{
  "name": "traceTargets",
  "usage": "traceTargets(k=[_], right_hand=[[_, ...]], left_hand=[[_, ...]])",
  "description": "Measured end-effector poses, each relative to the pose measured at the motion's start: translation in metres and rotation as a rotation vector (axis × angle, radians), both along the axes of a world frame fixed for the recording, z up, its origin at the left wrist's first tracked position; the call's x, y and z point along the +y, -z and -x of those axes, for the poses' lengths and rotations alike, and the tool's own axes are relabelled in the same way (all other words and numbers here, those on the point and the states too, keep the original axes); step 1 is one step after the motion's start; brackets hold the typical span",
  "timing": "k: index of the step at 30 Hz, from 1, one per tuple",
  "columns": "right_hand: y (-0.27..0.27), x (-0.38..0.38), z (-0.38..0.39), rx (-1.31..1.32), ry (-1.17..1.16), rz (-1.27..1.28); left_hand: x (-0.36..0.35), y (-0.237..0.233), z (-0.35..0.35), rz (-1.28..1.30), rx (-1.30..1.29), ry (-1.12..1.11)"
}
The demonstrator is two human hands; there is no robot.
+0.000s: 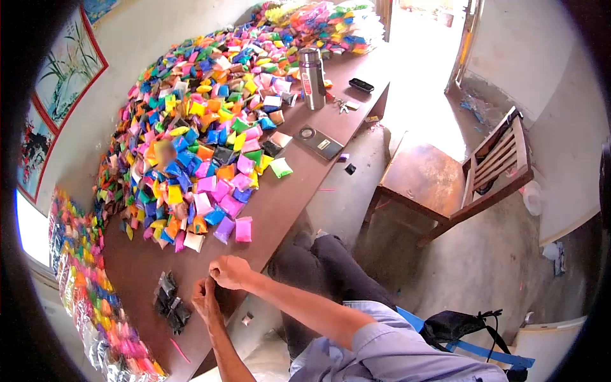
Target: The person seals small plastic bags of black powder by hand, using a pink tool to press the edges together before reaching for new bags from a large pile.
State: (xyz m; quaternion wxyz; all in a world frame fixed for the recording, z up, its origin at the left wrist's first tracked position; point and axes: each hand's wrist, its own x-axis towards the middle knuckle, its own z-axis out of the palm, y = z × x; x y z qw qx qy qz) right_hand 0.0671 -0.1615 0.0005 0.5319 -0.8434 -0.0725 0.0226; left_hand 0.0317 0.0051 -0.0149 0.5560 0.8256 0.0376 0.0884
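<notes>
The left hand (207, 299) and right hand (229, 272) are meeting above the worktop (270, 219), fingers curled closed; I cannot tell what they are pinching. Black packets (170, 304) are lying left of them, colourful packets (191, 146) spreading beyond.

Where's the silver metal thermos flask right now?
Head view, upper centre: the silver metal thermos flask stands upright on the brown table, with the heap of multicoloured packets to its left and silver keys to its right.

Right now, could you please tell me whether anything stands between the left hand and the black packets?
Nothing visible stands in the way; only bare tabletop shows between the left hand and the black packets.
</notes>
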Motion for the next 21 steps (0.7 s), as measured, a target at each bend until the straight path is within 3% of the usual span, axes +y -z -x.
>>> traceTargets(k=[4,10,12,19,21], right_hand=[[-0.004,0.002,0.007,0.012,0.026,-0.003],[-0.028,0.012,0.021,0.033,0.158,0.045],[-0.035,0.013,0.023,-0.002,0.185,0.051],[-0.052,0.030,0.033,-0.069,0.261,0.055],[-0.055,0.037,0.034,-0.081,0.287,0.029]], left_hand=[[0.004,-0.003,0.000,-0.051,-0.031,0.026],[0.010,-0.001,0.003,0.262,0.044,0.078],[0.018,0.012,-0.005,0.548,-0.067,0.252],[0.029,0.009,-0.009,0.644,-0.089,0.360],[0.015,-0.004,-0.003,0.560,-0.088,0.226]])
